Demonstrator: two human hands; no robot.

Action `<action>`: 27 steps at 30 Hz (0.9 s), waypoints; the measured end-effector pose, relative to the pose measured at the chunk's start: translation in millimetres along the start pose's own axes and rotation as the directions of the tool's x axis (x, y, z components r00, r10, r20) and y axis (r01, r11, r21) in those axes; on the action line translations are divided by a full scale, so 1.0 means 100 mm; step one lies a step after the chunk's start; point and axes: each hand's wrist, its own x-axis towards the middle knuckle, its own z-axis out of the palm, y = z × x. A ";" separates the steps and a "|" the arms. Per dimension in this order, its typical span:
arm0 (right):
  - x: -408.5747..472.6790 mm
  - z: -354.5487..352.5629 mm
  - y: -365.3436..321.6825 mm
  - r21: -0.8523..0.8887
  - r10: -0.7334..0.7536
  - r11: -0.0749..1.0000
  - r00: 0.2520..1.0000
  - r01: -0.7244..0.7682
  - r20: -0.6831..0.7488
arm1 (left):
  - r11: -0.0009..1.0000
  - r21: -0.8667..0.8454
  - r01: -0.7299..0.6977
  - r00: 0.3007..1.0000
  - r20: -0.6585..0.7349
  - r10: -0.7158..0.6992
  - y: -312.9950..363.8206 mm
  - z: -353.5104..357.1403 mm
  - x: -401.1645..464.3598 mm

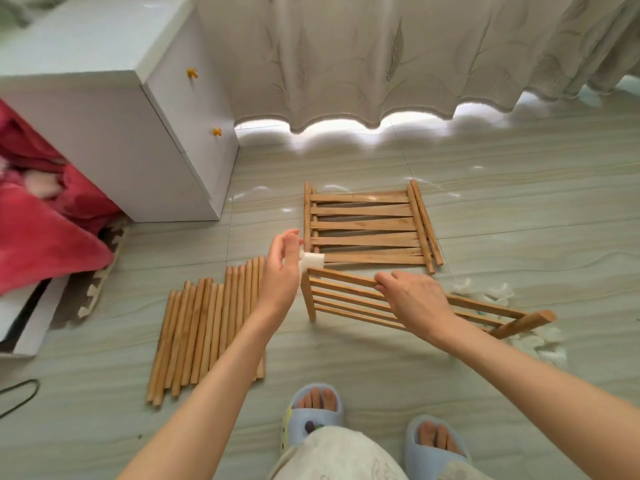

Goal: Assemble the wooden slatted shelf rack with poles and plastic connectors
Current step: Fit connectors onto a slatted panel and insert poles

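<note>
A wooden slatted shelf panel (346,301) stands tilted on its edge on the floor in front of me. My right hand (414,299) grips its top slat near the middle. My left hand (282,268) holds a white plastic connector (313,262) at the top of the panel's left end rail; whether it is seated on the rail I cannot tell. Further back, stacked slatted panels (367,226) lie flat. A row of several wooden poles (207,323) lies on the floor to the left. More white connectors (498,294) lie scattered behind the panel's right end.
A white cabinet (145,133) stands at the back left, with a red blanket (45,223) beside it. A curtain (381,64) hangs along the far wall. My feet in blue slippers (315,414) are on the tiled floor at the bottom. A black cable (20,393) lies at left.
</note>
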 end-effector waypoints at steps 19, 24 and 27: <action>0.49 0.28 0.10 0.133 -0.001 0.991 0.988 0.022 -0.156 | 0.429 0.876 0.221 0.954 -0.103 -0.281 -2.44 -0.33 0.03; 0.53 0.34 0.13 0.126 -0.032 0.990 0.981 0.057 -0.193 | 0.387 0.882 0.270 0.945 -0.164 -0.284 -2.49 -0.21 0.09; 0.50 0.34 0.14 0.116 -0.037 0.991 0.977 0.062 -0.211 | 0.362 0.876 0.319 0.926 -0.207 -0.314 -2.44 -0.14 0.18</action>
